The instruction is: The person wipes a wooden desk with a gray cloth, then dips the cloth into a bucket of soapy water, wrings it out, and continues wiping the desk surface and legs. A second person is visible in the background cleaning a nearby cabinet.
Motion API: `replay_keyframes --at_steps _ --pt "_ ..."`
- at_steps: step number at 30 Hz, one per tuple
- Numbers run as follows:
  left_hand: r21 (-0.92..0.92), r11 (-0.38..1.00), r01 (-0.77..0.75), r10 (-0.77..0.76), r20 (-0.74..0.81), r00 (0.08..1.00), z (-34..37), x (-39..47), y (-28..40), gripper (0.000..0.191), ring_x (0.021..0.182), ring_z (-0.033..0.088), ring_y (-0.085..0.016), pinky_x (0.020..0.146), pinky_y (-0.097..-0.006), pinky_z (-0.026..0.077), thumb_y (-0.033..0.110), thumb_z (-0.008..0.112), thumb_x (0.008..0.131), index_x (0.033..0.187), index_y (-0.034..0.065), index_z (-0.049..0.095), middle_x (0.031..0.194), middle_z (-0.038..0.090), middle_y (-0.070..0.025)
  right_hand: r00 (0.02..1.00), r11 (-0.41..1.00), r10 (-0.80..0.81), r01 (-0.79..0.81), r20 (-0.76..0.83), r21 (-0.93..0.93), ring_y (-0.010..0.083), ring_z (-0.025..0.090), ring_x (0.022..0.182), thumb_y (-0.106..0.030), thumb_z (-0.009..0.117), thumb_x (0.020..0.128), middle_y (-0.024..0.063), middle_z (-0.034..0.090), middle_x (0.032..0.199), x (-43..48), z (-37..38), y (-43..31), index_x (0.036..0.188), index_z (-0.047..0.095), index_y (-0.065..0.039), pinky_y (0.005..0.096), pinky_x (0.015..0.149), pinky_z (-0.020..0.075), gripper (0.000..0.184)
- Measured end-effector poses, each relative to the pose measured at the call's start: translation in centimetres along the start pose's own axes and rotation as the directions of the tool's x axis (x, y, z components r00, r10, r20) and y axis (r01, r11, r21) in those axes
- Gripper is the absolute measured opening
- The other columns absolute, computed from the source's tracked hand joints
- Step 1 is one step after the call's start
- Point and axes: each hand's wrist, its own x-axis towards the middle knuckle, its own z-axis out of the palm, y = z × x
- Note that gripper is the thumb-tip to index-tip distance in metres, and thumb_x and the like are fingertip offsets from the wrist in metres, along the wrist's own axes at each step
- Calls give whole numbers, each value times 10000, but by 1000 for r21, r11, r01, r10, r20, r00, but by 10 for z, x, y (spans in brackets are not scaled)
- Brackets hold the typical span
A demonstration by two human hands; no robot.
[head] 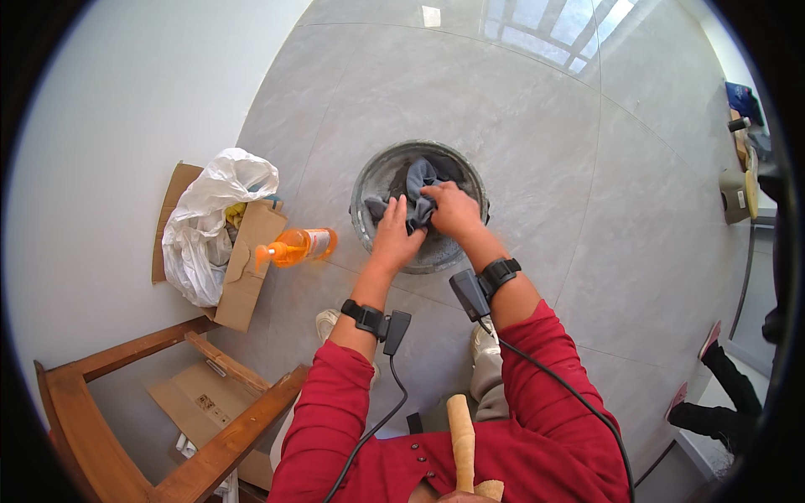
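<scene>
A round dark bucket stands on the grey tiled floor in front of me, with wet grey-blue cloth bunched inside. My left hand reaches over the near left rim, fingers spread against the cloth. From the right, my right hand grips a fold of the same cloth with bent fingers. Left of the bucket is an orange pump bottle of liquid, bearing a label.
At the left, a cardboard box holds a white plastic bag. A wooden chair frame lies lower left. Another person's legs show at the right, below an olive container. Cables run from both my wrist straps.
</scene>
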Motion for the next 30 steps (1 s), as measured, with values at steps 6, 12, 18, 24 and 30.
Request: replay_keyframes --at_steps 6,12,18,24,30 --pt "255 963 91 -173 320 931 35 1 -16 756 1280 407 -421 1044 -421 376 300 676 782 1411 25 360 1435 379 -237 983 910 -12 86 181 -406 308 584 1039 -182 595 811 103 597 1153 -4 57 -2 1105 676 -215 383 836 500 307" --pt "-113 946 304 -252 334 908 14 7 -23 650 1238 493 -284 984 -359 430 208 620 811 1407 55 413 1406 449 -170 986 972 63 -25 154 -235 313 632 949 -251 591 811 110 694 962 5 58 4 874 731 -105 412 771 516 212" --pt "-430 808 404 -423 55 905 0 -15 -18 463 1136 547 -207 911 -300 458 176 606 818 1261 43 580 1298 548 -128 997 985 -45 55 -67 166 304 656 901 -257 587 813 124 695 924 7 6 -2 990 713 -150 432 776 515 242" --pt "448 887 -108 22 192 981 20 -31 -9 244 953 599 -286 827 -436 482 232 692 754 977 134 711 1006 653 -84 978 949 -134 173 162 -262 307 616 972 -180 598 823 123 622 1061 -16 31 -5 1059 706 -192 380 786 530 260" --pt "324 946 -26 57 -87 995 9 -18 -19 162 822 625 -257 720 -369 514 172 667 785 917 91 714 853 672 -71 963 985 -54 94 264 -142 285 666 906 -180 600 795 126 695 933 -15 44 11 887 736 -140 389 775 534 169"
